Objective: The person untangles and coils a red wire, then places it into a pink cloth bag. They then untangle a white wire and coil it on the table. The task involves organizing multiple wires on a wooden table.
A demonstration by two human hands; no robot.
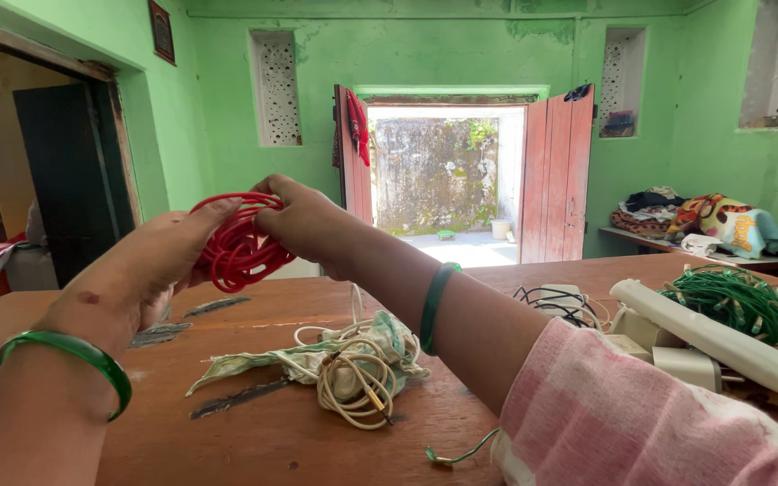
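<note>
We hold the coil of red wire [240, 241] above the wooden table [254, 423], at ten o'clock from the cream cable bundle [353, 373], left hand [150, 265] cupping, right hand [303, 220] pinching its top, seemingly mid-winding; next loop needs steady tension.

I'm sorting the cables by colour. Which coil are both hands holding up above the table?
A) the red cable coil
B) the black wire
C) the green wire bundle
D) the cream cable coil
A: the left hand and right hand grip the red cable coil between them.
</note>
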